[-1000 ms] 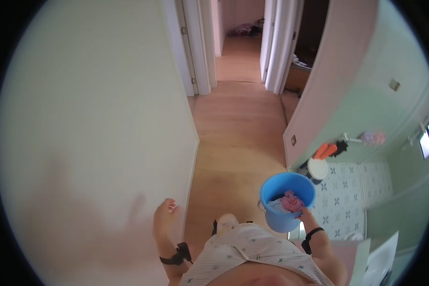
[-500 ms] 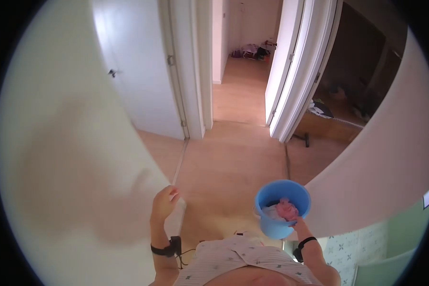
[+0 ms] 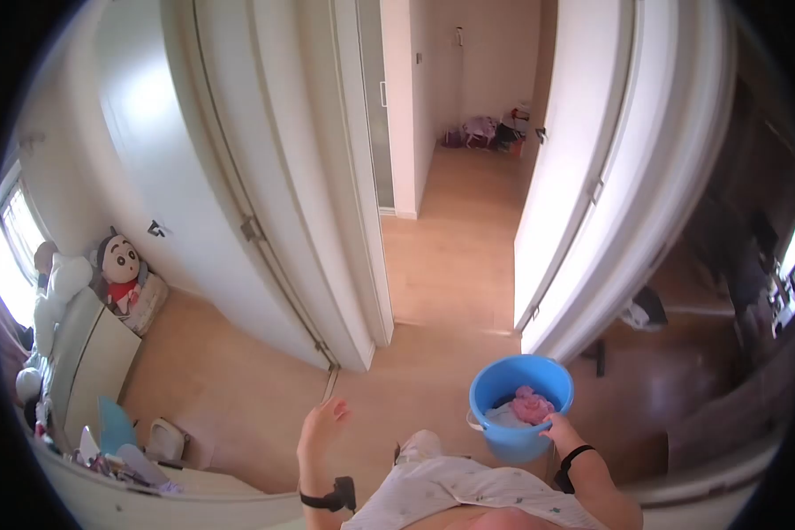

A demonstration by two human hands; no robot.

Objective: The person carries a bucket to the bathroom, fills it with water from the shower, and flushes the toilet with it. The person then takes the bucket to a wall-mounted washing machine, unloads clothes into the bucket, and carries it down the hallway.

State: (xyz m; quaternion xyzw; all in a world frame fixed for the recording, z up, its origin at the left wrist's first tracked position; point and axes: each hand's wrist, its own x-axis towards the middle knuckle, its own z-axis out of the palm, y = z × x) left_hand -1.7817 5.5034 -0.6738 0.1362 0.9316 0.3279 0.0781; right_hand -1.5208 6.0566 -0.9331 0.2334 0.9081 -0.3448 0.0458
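Note:
A blue bucket (image 3: 514, 446) hangs in front of me at the lower right, its rim gripped by my right hand (image 3: 564, 433). Pink crumpled cloth (image 3: 532, 406) lies inside it, with pale and dark cloth (image 3: 503, 413) beside and under it. The bucket's white handle (image 3: 475, 426) is down on the left side. My left hand (image 3: 323, 428) is raised over the floor to the left of the bucket, fingers loosely bent and apart, holding nothing. Each wrist wears a black band.
Ahead, an open white door (image 3: 574, 177) stands right of a doorway; another white door (image 3: 163, 177) stands left. A plush doll (image 3: 122, 265) sits in the left room near a low cabinet (image 3: 93, 371). Bags and clothes (image 3: 481, 132) lie at the far end.
I have moved forward to the doorways with the bucket, and side rooms have come into view on both sides. My left hand is lower, its fingers looser. My right hand still grips the bucket.

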